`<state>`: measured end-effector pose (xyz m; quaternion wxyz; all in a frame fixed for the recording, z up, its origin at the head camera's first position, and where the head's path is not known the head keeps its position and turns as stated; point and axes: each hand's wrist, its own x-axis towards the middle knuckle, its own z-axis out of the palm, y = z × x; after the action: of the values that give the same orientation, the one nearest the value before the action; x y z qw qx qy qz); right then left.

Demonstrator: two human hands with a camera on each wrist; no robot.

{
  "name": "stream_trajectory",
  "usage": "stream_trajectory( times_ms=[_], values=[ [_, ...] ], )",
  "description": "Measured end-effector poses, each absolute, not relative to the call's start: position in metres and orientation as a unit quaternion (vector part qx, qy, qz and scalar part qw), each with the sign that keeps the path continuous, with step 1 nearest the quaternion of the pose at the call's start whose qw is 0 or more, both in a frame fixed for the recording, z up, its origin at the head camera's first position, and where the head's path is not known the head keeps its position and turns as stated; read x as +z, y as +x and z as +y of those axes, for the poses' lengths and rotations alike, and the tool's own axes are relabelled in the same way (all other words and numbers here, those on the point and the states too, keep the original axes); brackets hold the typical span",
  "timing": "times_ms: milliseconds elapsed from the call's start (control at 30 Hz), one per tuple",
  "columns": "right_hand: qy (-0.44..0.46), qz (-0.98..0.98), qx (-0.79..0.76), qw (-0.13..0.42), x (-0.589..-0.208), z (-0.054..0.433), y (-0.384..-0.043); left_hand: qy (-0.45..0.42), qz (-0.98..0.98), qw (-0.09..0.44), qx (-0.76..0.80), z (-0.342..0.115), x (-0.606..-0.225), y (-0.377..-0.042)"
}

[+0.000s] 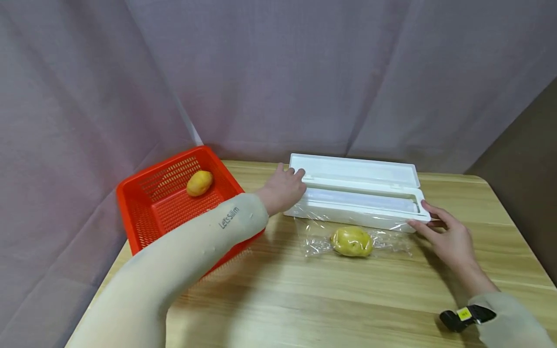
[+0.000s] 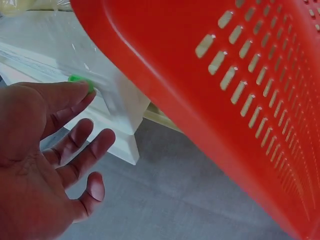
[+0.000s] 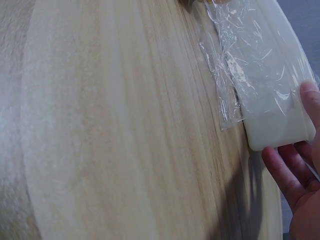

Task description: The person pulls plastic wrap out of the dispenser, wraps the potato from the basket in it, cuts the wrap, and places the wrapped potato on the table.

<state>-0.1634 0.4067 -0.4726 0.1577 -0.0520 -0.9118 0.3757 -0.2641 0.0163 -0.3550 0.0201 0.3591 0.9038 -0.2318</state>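
Observation:
A white cling film box (image 1: 357, 220) lies at the back of the table with its lid (image 1: 352, 169) raised and a film roll (image 1: 361, 199) inside. Film (image 1: 313, 227) drapes over the box's front edge and runs to a yellow potato-like item (image 1: 351, 241), covering it on the table. At the box's left end, my left hand (image 1: 285, 188) pinches a small green piece (image 2: 80, 80) between thumb and index finger, other fingers loosely bent. My right hand (image 1: 450, 239) holds the box's right end, thumb at the front corner and fingers around the end.
A red perforated basket (image 1: 126, 203) stands on the left, partly behind my left forearm, with another yellow item (image 1: 199, 183) in it. A grey curtain (image 1: 278, 72) hangs right behind the wooden table (image 1: 330, 304).

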Motion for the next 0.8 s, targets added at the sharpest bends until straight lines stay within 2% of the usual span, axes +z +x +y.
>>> stream_trajectory(
  times_ms=[533, 800],
  values=[
    [-0.049, -0.911, 0.376, 0.162, -0.472, 0.408, -0.163, 0.351, 0.895, -0.006, -0.274, 0.007, -0.354, -0.259],
    [-0.047, -0.916, 0.368, 0.153, -0.472, 0.409, -0.164, 0.361, 0.908, -0.003, -0.213, 0.017, -0.362, -0.253]
  ],
)
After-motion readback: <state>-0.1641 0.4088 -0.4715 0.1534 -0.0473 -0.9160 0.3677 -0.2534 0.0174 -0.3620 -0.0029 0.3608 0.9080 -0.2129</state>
